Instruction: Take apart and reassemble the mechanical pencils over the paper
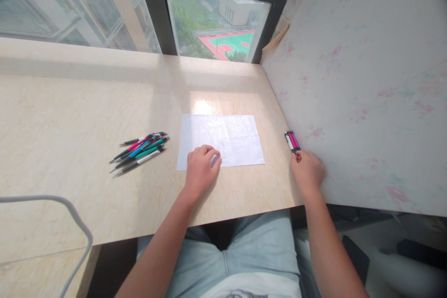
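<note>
My left hand [202,167] rests on the near edge of a white sheet of paper [232,137], fingers loosely curled. The thumb stays apart from the fingers and paper shows in the gap; nothing is held. Against the wall, my right hand [308,170] has thumb and fingers closed at the near end of a small row of mechanical pencils [292,140] with white, pink and purple barrels. How many of them it grips is hidden. Left of the paper lies a loose pile of several mechanical pencils [141,151] in black, pink, blue, green and white, tips pointing left.
A pale wooden-look desk [87,102] lies under everything. On the right rises a flower-patterned wall panel [366,102]. Windows with a dark frame [150,4] stand behind the desk. A grey cable [75,214] loops over the near left corner.
</note>
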Tool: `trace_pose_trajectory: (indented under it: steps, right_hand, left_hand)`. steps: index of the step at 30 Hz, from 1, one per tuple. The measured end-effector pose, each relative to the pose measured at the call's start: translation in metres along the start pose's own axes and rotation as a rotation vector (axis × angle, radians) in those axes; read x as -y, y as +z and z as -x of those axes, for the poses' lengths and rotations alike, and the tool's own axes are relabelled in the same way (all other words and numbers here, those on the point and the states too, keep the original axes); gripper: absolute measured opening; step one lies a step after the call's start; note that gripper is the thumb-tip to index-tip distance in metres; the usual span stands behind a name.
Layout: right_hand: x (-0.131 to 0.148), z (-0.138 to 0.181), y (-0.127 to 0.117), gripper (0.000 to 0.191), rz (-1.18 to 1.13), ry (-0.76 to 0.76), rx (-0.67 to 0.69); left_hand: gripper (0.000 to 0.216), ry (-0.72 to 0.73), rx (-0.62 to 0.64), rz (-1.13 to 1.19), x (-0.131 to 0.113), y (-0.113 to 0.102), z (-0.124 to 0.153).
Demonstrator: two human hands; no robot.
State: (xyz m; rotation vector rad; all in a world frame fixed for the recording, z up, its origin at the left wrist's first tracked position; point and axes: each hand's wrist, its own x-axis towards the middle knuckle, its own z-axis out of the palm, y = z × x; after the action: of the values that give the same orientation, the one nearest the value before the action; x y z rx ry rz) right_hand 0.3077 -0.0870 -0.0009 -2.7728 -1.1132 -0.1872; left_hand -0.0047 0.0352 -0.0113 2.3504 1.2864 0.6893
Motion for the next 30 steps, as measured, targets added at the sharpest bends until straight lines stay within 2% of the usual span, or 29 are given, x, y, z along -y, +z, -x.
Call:
trace_pose_trajectory:
  steps: [23, 30]
  right_hand:
    - [0.002, 0.001, 0.008, 0.029, 0.033, 0.05, -0.051]
    - [0.003, 0.006, 0.013, 0.032, -0.084, 0.003, -0.176]
  left_hand:
    - [0.009, 0.008, 0.002, 0.014, 0.002, 0.001, -0.001]
    - [0.008, 0.016, 0.01, 0.013, 0.001, 0.001, 0.0]
